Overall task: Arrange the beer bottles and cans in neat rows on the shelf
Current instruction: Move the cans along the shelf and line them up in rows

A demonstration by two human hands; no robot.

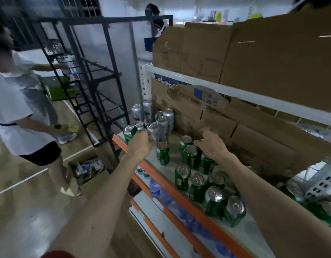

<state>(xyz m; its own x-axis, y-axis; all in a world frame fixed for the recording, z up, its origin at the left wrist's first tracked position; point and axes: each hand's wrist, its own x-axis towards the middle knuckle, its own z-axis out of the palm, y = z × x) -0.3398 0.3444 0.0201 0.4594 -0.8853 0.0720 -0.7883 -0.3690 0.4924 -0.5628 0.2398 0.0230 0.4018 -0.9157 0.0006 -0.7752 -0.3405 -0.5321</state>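
**Nine o'clock:** a bystander (21,108) in a white shirt. Below the black rack (97,81), at seven o'clock, a floor carton (82,157) holds loose packets, too blurred to name.

**Centre:** my left hand (140,142) curls round a tall silver can (153,130) at the shelf's (179,197) orange front edge. More silver cans (147,108) stand upright at its twelve o'clock.

My right hand (211,144), fingers bent downward, lies over green cans (190,155). I cannot tell whether it grips one. Other green cans (196,185) stand loosely at its six o'clock.

**Two o'clock:** a torn cardboard box (244,138), contents hidden.

**Lower shelf:** water bottles (157,189).
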